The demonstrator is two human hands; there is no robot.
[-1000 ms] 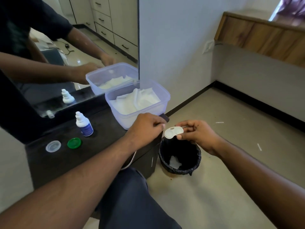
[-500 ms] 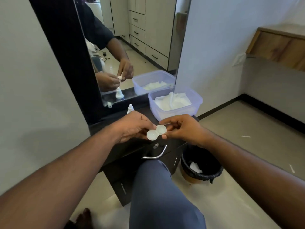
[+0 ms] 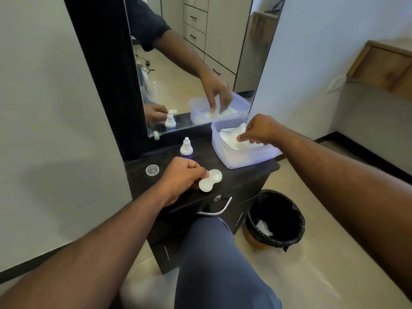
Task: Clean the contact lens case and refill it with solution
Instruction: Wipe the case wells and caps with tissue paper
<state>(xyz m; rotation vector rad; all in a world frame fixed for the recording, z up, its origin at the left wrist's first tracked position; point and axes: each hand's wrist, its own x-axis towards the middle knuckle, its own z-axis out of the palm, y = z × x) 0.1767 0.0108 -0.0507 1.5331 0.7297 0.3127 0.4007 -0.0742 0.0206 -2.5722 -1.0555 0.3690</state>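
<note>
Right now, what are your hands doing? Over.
Left hand pinches the white two-cup lens case over the black cabinet top. Right hand grasping white tissue in the clear plastic tub. Nothing blocking.

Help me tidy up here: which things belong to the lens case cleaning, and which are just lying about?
Part of the job:
contact lens case, pinched in the left hand
solution bottle
clear cap
tissues in the plastic tub, which the right hand reaches for
lined waste bin

Just there:
mirror
drawer handle
</note>
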